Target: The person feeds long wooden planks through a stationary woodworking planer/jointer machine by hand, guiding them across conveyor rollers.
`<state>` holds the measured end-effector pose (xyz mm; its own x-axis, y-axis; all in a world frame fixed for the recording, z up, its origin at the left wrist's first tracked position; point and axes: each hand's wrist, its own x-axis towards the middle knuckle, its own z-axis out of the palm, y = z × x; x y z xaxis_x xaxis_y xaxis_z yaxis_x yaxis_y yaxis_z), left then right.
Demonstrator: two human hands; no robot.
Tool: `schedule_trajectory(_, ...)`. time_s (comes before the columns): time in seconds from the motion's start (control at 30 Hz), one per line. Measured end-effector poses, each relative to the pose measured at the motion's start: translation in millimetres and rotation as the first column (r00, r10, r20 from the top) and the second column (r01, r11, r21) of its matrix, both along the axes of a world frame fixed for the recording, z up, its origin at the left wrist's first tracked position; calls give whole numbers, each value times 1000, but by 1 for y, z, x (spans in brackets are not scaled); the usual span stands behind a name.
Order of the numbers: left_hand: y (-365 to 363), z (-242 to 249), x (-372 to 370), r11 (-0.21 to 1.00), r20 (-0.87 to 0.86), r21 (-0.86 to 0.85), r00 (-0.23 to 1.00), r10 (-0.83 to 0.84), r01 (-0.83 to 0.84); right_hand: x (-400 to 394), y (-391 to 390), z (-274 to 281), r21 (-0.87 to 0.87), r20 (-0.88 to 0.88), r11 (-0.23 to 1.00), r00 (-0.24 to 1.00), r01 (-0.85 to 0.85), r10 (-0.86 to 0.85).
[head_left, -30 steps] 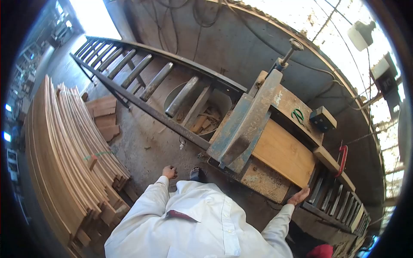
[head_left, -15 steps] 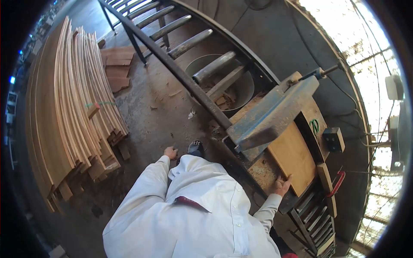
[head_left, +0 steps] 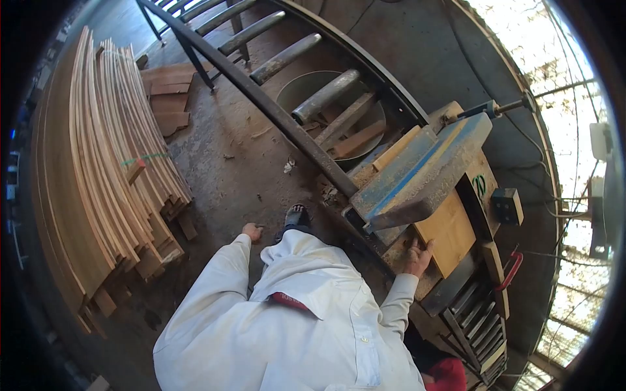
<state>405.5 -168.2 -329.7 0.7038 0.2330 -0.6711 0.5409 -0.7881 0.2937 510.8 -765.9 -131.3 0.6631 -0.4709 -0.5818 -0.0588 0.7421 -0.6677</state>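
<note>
A flat wooden board lies on the machine table, partly under the blue-grey metal guard. My right hand is at the board's near left edge, with its fingers apart and touching the wood. Beyond the guard, a light wooden strip shows. My left hand hangs low over the floor at my side, loosely bent with one finger out, and holds nothing.
Long boards are stacked on the left, with brown panels behind them. A roller conveyor runs above a round bin of offcuts. A red clamp and second rollers are at right.
The board has slid up and left, further under the guard, and my right hand has moved with it. A light strip now shows beyond the guard, and a brown piece in the bin.
</note>
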Motion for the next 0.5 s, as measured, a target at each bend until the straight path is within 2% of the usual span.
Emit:
schedule_trajectory(0.1,3,18,52,981,78,-130,985,152,-141,-11,4,13,-11,-9,995,995,101,-101)
schedule_trajectory(0.13,1,29,67,932,54,-252,958,283,-261,-19,1,16,14,-20,992,991,129,-129)
schedule_trajectory(0.2,-6,51,95,750,-42,-472,861,506,-464,-43,-15,17,65,-38,979,981,193,-190)
schedule_trajectory(0.3,-17,73,113,814,114,-472,892,438,-339,-76,-34,10,-7,-25,905,905,425,-425)
schedule_trajectory(0.37,-20,57,106,817,151,-516,911,383,-258,-99,-42,25,5,-18,867,867,499,-499)
schedule_trajectory(0.4,-26,63,100,955,280,-287,947,160,-77,-109,-46,33,11,-8,835,835,550,-550)
schedule_trajectory(0.47,-36,47,74,974,408,-227,909,84,12,-136,-81,28,13,16,795,795,606,-606)
schedule_trajectory(0.5,-31,26,63,988,330,-99,940,-83,122,-157,-105,30,6,30,763,763,646,-646)
